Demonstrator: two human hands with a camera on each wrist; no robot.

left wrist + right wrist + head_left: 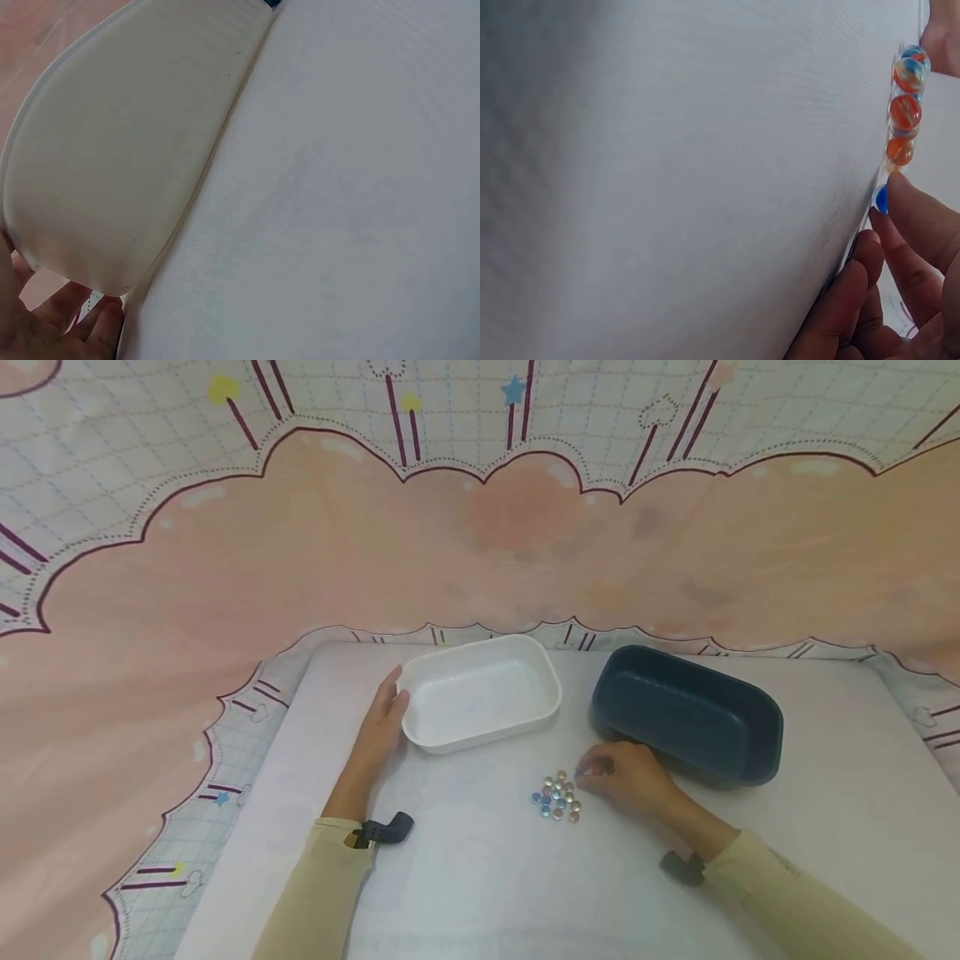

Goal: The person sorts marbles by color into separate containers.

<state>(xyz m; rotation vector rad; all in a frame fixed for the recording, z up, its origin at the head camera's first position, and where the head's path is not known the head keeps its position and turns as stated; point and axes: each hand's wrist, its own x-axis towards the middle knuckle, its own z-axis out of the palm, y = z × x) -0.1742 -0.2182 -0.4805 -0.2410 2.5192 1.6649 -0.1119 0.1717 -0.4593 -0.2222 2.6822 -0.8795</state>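
Note:
A white rectangular dish (491, 735) lies tilted a little on the table, and my left hand (381, 727) rests against its left end. In the left wrist view the fingers (64, 307) touch the outside of that end, low down by the tabletop. My right hand (626, 777) is just right of a small cluster of glass marbles (557, 797) in clear, orange and blue tones. Between its thumb and index finger it pinches a blue marble (881, 199), near the table surface. The other marbles (905, 112) line up beyond the fingertips in the right wrist view.
A dark blue rectangular dish (686, 706) stands right of the white one, directly behind my right hand. The white-covered table (465, 860) ends at a patterned cloth (420, 552) with pink cloud shapes. Each wrist wears a small dark strap device (390, 828).

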